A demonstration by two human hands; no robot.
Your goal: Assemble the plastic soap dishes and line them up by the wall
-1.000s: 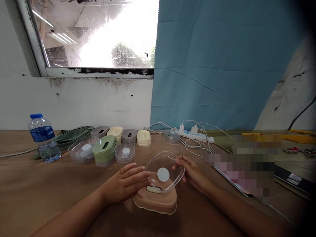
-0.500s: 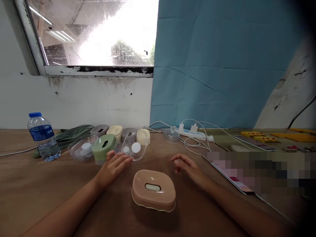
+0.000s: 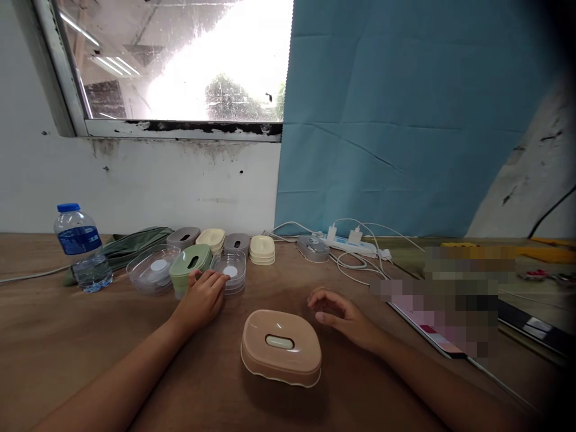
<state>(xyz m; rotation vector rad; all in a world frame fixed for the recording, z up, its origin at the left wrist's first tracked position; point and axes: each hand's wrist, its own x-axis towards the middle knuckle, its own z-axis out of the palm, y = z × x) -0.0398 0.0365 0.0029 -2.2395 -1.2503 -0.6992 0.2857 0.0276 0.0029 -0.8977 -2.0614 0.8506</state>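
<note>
My left hand [image 3: 204, 298] is at the front left edge of a stack of clear plastic lids [image 3: 236, 282], its fingertips at the rim and apparently loose. The top lid carries a round white patch. Close beside that hand stands a light green box [image 3: 180, 273] with an oval slot. My right hand [image 3: 335, 312] hovers over the table with fingers curved and thumb apart, holding nothing. Between my forearms, nearest me, sits a peach-coloured oval box [image 3: 281, 358] with a pale insert showing through its slot and a wavy pale edge along its base.
Cream boxes [image 3: 262, 249], grey boxes [image 3: 237, 243] and a wider clear container [image 3: 150, 279] line the back. A water bottle [image 3: 83, 252] stands left beside a green cloth bag [image 3: 135, 246]. Right are a power strip [image 3: 346, 243], white cables, a grey box [image 3: 312, 247] and a phone [image 3: 427, 330].
The clear lid that was tilted up at my left hand now lies on the clear stack. My left hand has lowered slightly. My right hand has shifted a little left and curled.
</note>
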